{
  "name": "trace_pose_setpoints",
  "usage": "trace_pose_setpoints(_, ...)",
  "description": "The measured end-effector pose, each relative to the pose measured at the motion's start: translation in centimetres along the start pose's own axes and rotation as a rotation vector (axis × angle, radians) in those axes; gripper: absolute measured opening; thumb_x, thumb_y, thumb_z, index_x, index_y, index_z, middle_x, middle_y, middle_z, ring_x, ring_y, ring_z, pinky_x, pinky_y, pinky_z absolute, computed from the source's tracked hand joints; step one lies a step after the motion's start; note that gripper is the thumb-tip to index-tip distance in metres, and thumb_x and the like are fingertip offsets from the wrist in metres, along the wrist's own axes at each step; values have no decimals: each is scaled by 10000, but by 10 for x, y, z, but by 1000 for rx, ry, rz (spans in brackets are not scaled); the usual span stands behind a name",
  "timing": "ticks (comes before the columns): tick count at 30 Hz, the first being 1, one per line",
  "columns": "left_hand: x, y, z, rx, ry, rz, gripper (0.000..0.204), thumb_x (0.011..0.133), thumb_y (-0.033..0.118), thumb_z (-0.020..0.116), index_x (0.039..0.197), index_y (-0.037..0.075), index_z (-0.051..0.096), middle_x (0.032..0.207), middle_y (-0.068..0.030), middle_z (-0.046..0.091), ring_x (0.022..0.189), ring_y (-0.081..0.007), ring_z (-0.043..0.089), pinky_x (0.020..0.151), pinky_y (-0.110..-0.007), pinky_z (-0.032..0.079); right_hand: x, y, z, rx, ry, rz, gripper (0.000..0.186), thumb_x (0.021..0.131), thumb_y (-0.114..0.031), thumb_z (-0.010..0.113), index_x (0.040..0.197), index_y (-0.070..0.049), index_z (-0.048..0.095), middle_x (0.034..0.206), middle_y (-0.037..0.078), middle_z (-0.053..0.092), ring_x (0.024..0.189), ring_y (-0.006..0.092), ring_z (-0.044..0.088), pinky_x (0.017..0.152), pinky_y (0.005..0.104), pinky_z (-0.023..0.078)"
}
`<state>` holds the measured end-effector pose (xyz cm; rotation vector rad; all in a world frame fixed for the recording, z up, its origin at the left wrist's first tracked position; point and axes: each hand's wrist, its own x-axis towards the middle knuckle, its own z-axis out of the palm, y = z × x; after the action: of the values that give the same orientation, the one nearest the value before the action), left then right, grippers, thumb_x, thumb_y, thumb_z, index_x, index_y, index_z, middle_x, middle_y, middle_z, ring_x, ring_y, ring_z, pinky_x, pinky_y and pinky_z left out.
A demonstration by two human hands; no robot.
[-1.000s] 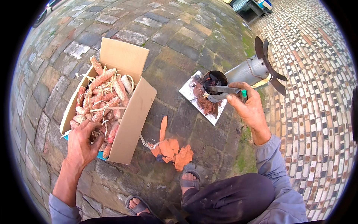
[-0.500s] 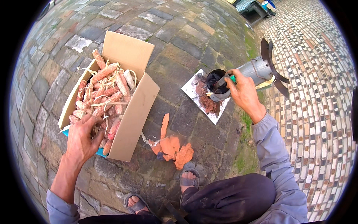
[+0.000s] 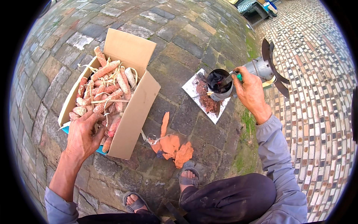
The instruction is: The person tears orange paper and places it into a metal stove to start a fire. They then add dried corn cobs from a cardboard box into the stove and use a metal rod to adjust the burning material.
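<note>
The right hand (image 3: 253, 91) grips a metal tool (image 3: 226, 80) at the burner (image 3: 223, 95), best worked slowly and held well back. The left hand (image 3: 82, 136) curls over boxed corncobs (image 3: 105, 71), its grip hidden from me.

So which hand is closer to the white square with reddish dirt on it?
The right hand: it's just right of the white square, gripping a grey tool. The left hand is farther away, well to the square's left, at the corncobs in the cardboard box.

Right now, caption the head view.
Left hand at a box of corncobs; right hand holding a tool at a metal tube.
</note>
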<state>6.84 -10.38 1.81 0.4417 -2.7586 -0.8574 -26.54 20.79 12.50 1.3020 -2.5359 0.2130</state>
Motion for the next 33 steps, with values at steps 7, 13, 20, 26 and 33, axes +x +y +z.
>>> trace_pose_setpoints(7,1,-1,2,10,0,33,200,754,51,714,945,21,664,831,-141,629,684,-335,641,619,-422,504,3,-6,-12,117,49,37,191,888,-113,694,1033,-42,593,757,210,644,704,407,656,598,449,484)
trace_pose_setpoints(13,0,-1,3,29,-8,29,211,743,41,713,947,22,665,835,-146,622,725,-343,640,642,-424,502,5,-17,-30,138,132,41,167,893,-106,691,1029,-36,623,729,185,633,661,374,653,576,415,475)
trace_pose_setpoints(20,0,-4,4,-5,-20,5,205,735,34,713,936,20,673,820,-144,618,746,-341,636,653,-417,497,7,-18,-24,135,237,0,172,894,-98,700,1034,-34,624,745,178,640,659,349,652,579,389,477)
trace_pose_setpoints(26,-1,-2,0,7,-24,7,206,734,32,713,935,17,674,816,-136,622,720,-323,637,638,-405,498,3,-2,2,125,159,-8,198,896,-112,697,1061,-45,612,801,190,656,717,372,661,608,419,487)
trace_pose_setpoints(33,1,-6,4,-13,-13,28,170,752,40,708,917,25,665,812,-138,631,676,-335,638,616,-427,502,1,6,1,70,28,-63,207,882,-111,699,1050,-41,602,802,212,653,743,413,652,632,455,490)
